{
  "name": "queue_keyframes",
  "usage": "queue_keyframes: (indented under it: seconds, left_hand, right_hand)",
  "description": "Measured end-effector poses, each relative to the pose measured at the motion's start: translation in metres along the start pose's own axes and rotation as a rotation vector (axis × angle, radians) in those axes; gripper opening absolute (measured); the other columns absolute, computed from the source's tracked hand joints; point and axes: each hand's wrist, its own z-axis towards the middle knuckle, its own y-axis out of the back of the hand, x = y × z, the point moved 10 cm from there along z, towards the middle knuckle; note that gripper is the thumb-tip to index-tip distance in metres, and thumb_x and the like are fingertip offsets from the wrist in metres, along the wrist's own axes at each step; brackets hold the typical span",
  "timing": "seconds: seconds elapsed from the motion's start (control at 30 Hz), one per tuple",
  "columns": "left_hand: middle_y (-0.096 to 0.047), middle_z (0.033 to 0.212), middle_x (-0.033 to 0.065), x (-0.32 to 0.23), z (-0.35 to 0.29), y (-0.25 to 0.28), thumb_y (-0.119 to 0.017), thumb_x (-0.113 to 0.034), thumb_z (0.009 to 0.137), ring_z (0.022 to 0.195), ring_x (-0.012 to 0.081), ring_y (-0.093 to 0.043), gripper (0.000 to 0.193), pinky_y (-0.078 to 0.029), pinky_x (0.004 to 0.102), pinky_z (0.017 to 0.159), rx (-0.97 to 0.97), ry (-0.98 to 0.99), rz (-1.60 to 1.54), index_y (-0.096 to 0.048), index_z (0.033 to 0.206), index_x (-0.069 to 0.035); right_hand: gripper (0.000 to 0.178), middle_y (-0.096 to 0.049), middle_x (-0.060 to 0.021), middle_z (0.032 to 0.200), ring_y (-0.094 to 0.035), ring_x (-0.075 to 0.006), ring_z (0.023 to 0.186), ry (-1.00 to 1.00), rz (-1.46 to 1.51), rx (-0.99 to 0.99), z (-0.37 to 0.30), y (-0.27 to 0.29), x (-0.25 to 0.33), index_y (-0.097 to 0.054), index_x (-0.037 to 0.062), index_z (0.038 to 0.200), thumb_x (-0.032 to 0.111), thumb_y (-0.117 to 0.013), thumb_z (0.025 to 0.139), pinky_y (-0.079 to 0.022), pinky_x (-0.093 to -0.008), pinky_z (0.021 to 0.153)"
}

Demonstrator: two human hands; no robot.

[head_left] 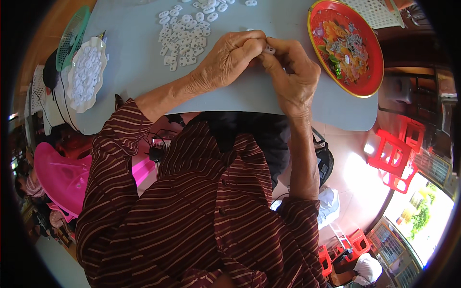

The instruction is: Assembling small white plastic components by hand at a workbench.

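Both my hands meet above the grey table [230, 98], fingertip to fingertip. Between the thumb and forefinger of my right hand [295, 69] is a small white plastic piece with two dark holes [269, 49]. My left hand [236, 54] is closed in a pinch right beside it; what its fingertips grip is hidden. To the left of my hands lies a loose pile of similar white pieces [185, 38]. On the right, a round red tray [378, 72] with a flower pattern holds many small grey metal bits, too small to name, and one white piece.
A white scalloped dish [102, 60] full of white pieces stands at the table's left edge, by a green fan [73, 41]. A white perforated basket [372, 12] is beyond the tray. Pink chair [62, 175] left; red stools [394, 153] right; a person [367, 269] lower right.
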Motion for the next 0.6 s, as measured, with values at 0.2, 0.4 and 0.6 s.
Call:
queue_keyframes:
  seconds: [0.2,0.4,0.6]
  left_hand:
    - [-0.044,0.064,0.0046,0.003,0.0,0.006,-0.042,-0.028,0.096,0.06,0.0128,-0.041,0.031,-0.039,0.0289,0.057,-0.076,-0.025,0.026,-0.049,0.083,0.0]
    - [-0.044,0.069,-0.0014,-0.016,-0.002,-0.005,-0.044,-0.021,0.096,0.065,0.0064,-0.039,0.022,-0.037,0.0226,0.059,-0.037,-0.104,-0.059,-0.05,0.088,-0.002]
    - [-0.05,0.069,0.0068,-0.018,-0.01,-0.01,-0.049,-0.009,0.09,0.063,0.0147,-0.048,0.009,-0.043,0.0283,0.062,0.042,-0.104,-0.022,-0.05,0.087,0.0]
  right_hand:
    - [0.019,-0.064,-0.0064,0.076,-0.058,-0.0089,0.065,-0.105,0.138,-0.006,0.001,-0.001,-0.011,-0.063,-0.0014,0.098,0.003,-0.066,0.081,-0.046,-0.022,0.058]
    - [0.016,-0.062,-0.0046,0.076,-0.056,-0.0081,0.064,-0.141,0.196,-0.031,0.0,0.007,-0.015,-0.062,-0.0027,0.1,0.005,-0.061,0.086,-0.046,-0.021,0.059]
    - [0.016,-0.063,-0.0051,0.071,-0.057,-0.0084,0.065,0.044,-0.033,-0.285,0.058,0.066,0.021,-0.063,-0.0034,0.099,0.008,-0.059,0.088,-0.047,-0.0222,0.06]
